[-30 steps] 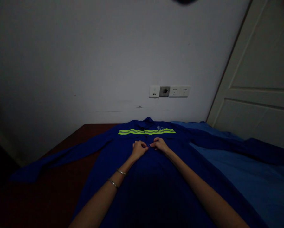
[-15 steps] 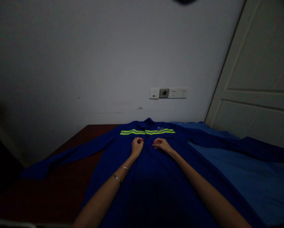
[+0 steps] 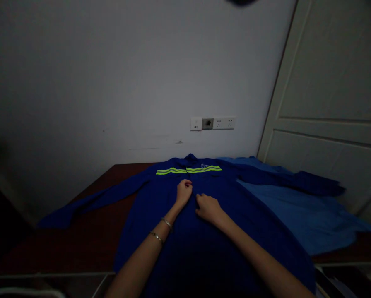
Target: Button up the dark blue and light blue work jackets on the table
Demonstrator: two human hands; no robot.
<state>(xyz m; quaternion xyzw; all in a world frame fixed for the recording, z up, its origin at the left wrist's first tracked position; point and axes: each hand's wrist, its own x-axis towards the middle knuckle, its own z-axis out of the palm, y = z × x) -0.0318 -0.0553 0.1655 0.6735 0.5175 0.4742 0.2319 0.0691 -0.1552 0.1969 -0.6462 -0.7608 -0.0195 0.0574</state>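
A dark blue work jacket [image 3: 163,198] with yellow-green reflective stripes lies front up, collar toward the wall and sleeves spread to both sides. My left hand [image 3: 184,191], with two bracelets at the wrist, is closed in a pinch on the jacket's front opening, just below the chest stripe. Slightly lower and to the right, my right hand [image 3: 208,208] has its fingers curled on the same front edge. The small bit of cloth between the fingers is mostly hidden.
Under the jacket is a dark red-brown tabletop [image 3: 92,252]. A lighter blue cloth [image 3: 291,215] lies beneath the right sleeve. Behind stands a wall with a row of sockets [image 3: 213,123]; a pale panelled door [image 3: 325,99] is at the right. Items sit below the table edge.
My right hand has moved down along the jacket front and turned knuckles up. My left hand stays near the stripe. The view has shifted a little, showing the table's front edge.
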